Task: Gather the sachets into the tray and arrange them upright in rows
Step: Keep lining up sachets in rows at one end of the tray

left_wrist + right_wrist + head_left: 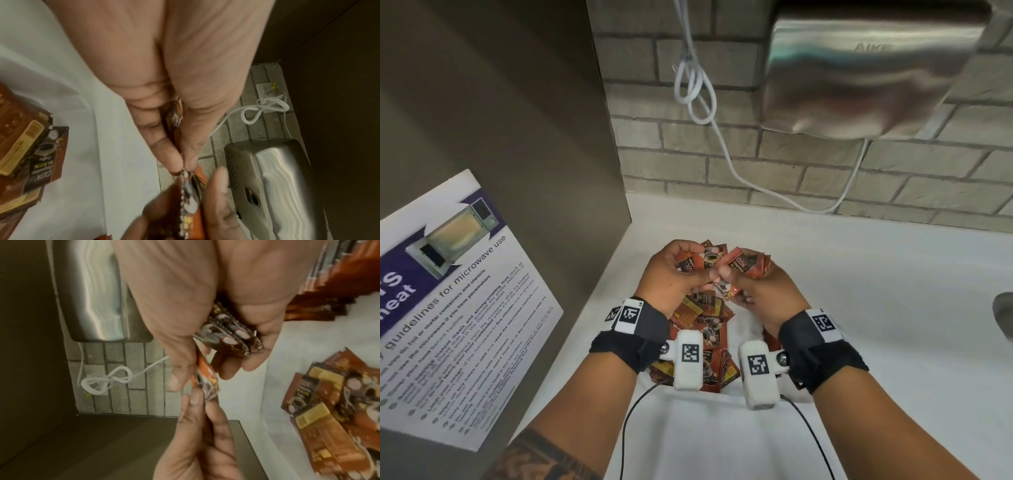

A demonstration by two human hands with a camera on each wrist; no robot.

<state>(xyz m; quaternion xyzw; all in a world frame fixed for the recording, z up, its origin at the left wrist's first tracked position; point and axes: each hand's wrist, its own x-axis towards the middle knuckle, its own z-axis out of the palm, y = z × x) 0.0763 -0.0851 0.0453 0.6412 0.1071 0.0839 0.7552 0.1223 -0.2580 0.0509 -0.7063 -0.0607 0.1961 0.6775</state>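
Observation:
A white tray (747, 329) on the counter holds several orange-brown coffee sachets (705, 318) lying flat in a loose pile. They also show in the wrist views as tray sachets (41, 154) and a tray pile (329, 402). Both hands hover over the tray's far end. My left hand (700, 270) grips a few sachets (690, 263). My right hand (743, 275) grips a stack of sachets (232, 337) edge-on in its palm. Between the hands, one sachet (205, 379) is pinched by my right thumb and finger and by the left hand's fingertips (185, 168).
A steel hand dryer (869, 68) hangs on the brick wall above, its white cord (695, 89) looped beside it. A brown panel with a microwave-guidelines poster (458, 308) stands at the left. White counter (876, 274) stretches right to a metal object (1004, 315).

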